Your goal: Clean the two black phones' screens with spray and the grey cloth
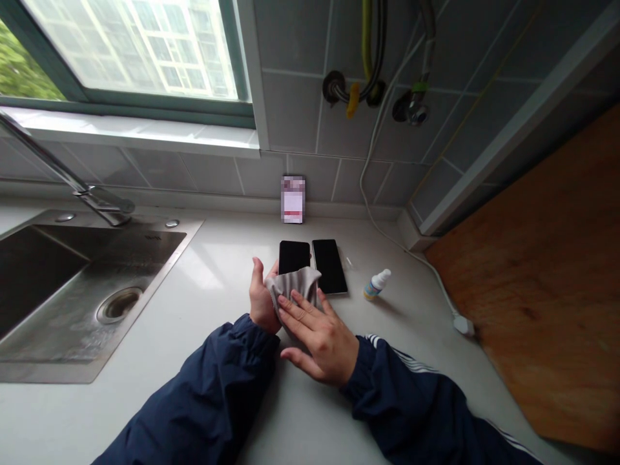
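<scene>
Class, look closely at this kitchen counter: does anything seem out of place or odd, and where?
The small white spray bottle looks odd: it appears to lie on its side on the white counter rather than stand upright. It is right of the two black phones. No spill shows near it.

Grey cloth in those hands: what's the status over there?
Left hand gripping grey cloth. Right hand lying on it. Two black phones just beyond, small spray bottle to their right.

Home kitchen: stainless sink [97, 371] left, mixer faucet [72, 171], white countertop [217, 271], tiled wall [295, 110], far window [140, 48] showing apartment block [165, 45].
</scene>
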`<state>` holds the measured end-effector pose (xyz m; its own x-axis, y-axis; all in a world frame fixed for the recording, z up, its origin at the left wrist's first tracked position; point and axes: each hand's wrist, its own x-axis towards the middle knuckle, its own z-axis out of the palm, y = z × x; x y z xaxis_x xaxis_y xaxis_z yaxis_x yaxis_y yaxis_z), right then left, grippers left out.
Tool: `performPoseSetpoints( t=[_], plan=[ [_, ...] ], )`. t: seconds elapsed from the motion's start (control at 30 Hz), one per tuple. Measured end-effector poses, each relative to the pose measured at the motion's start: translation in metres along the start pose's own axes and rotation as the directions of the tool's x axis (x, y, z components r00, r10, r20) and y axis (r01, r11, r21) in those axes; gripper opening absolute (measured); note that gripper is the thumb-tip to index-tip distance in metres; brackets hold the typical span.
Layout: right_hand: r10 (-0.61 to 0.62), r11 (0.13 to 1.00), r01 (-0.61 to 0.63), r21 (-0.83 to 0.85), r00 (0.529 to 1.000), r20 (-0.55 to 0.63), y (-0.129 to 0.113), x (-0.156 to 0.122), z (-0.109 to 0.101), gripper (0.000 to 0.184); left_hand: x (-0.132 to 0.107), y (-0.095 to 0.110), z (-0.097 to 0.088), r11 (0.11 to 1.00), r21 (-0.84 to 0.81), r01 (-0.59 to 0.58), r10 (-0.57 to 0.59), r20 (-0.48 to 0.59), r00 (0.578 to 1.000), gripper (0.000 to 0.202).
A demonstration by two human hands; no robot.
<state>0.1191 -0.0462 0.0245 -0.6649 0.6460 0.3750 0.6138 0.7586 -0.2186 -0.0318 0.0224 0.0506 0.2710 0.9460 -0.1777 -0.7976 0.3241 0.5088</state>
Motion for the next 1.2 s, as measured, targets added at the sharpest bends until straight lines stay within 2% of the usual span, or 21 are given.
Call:
performPoseSetpoints(
  t=[0.27, 0.47, 0.7, 0.87, 1.07, 1.2],
  plan=[
    [0.078, 0.996, -0.08, -0.027, 0.994, -0.08, -0.004, 0.002, -0.004, 0.048, 0.001, 0.006, 0.003, 0.992, 0.037, -0.119, 0.122, -0.081, 0.989, 0.082],
    [0.19, 0.981, -0.194, -0.021, 0.976, -0.106, -0.005, 0.001, -0.001, 0.056, 0.003, 0.003, 0.002, 0.997, 0.02, -0.071, 0.072, -0.051, 0.996, 0.083],
    [0.244, 0.967, -0.249, -0.05, 0.966, -0.09, 0.005, -0.001, 0.007, 0.071, 0.001, -0.006, 0.003, 0.999, 0.029, 0.015, -0.014, -0.019, 1.0, 0.08],
    [0.323, 0.939, -0.338, -0.059, 0.929, -0.178, 0.016, -0.004, 0.015, 0.086, -0.005, -0.021, 0.001, 0.989, 0.085, 0.119, -0.126, 0.084, 0.989, 0.076],
    [0.374, 0.916, -0.4, -0.029, 0.877, -0.3, 0.027, -0.004, 0.016, 0.087, -0.006, -0.036, -0.005, 0.979, 0.176, 0.098, -0.13, 0.176, 0.976, 0.08],
    [0.366, 0.921, -0.388, -0.017, 0.882, -0.297, 0.029, -0.003, 0.012, 0.087, -0.007, -0.035, -0.002, 0.981, 0.17, 0.098, -0.135, 0.221, 0.966, 0.082]
  ],
)
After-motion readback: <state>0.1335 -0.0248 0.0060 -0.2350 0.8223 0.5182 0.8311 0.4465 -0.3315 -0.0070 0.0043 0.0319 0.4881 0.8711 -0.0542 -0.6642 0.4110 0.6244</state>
